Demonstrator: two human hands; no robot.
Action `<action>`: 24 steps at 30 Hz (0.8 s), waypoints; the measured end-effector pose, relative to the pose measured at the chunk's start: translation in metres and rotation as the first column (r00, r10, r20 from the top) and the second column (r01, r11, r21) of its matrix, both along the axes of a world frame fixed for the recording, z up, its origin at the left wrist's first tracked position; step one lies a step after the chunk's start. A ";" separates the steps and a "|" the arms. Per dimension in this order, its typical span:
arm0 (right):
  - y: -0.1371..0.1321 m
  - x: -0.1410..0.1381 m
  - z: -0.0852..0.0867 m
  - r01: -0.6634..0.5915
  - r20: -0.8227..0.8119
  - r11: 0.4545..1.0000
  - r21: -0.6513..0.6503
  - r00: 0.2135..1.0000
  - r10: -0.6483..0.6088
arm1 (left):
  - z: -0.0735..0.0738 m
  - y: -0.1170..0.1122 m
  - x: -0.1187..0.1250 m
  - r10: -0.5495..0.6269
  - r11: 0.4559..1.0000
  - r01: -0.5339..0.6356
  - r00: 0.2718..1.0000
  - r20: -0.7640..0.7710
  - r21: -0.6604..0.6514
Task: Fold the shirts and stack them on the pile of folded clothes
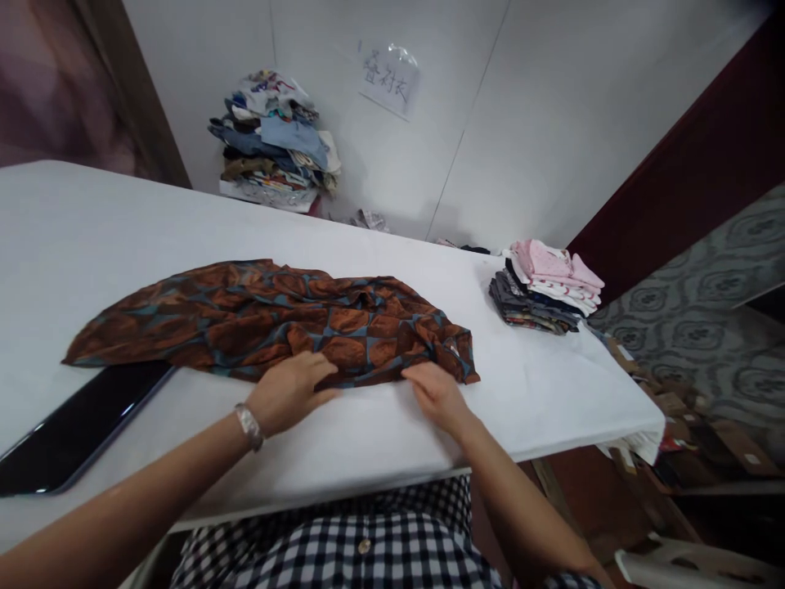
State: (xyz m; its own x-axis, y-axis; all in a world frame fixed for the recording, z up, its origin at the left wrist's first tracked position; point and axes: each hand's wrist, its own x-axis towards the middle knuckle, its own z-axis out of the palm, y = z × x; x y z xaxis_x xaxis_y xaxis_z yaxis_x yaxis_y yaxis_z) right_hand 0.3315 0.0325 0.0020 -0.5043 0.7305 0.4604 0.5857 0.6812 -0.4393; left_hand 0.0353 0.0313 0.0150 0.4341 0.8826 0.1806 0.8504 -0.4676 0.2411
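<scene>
A brown garment with a blue diamond pattern (263, 315) lies spread and rumpled across the white table (91, 237). My left hand (288, 393) rests on its near edge, fingers bent and pressed onto the cloth, a silver bracelet on the wrist. My right hand (437, 393) lies at the garment's near right edge, fingers curled down on the fabric by its corner. Whether either hand pinches the cloth is hard to see.
A dark phone or tablet (74, 429) lies at the table's near left. A stack of folded clothes (545, 286) sits at the right end. A heap of clothes (275, 143) is piled against the back wall. Cardboard and clutter (687, 425) lie on the floor to the right.
</scene>
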 end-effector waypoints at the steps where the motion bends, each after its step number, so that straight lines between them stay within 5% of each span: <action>1: -0.009 -0.007 -0.004 -0.063 0.017 0.997 -0.043 0.998 0.064 | -0.008 -0.006 0.001 -0.016 1.000 0.016 1.000 -0.009 -0.023; 4: -0.024 -0.024 -0.013 -0.110 0.025 0.988 -0.108 0.993 0.113 | -0.015 -0.010 0.002 0.007 1.000 -0.007 0.999 -0.043 -0.017; 11: -0.034 -0.042 -0.018 0.038 -0.101 0.949 -0.313 0.992 -0.073 | 0.016 -0.012 0.015 0.009 0.992 -0.012 1.000 0.030 0.127; 14: -0.037 -0.045 -0.018 0.017 -0.169 0.917 -0.398 0.981 -0.091 | 0.014 -0.019 0.025 -0.039 0.993 0.037 0.999 0.019 0.113; 19: -0.025 -0.034 -0.008 0.116 -0.231 0.949 -0.294 0.955 -0.188 | -0.009 -0.031 0.031 -0.183 0.971 0.185 0.983 0.026 -0.153; 24: 0.017 -0.024 0.003 0.155 -0.115 0.986 -0.064 0.980 -0.162 | -0.008 -0.032 0.011 0.004 0.999 0.000 0.992 0.126 -0.032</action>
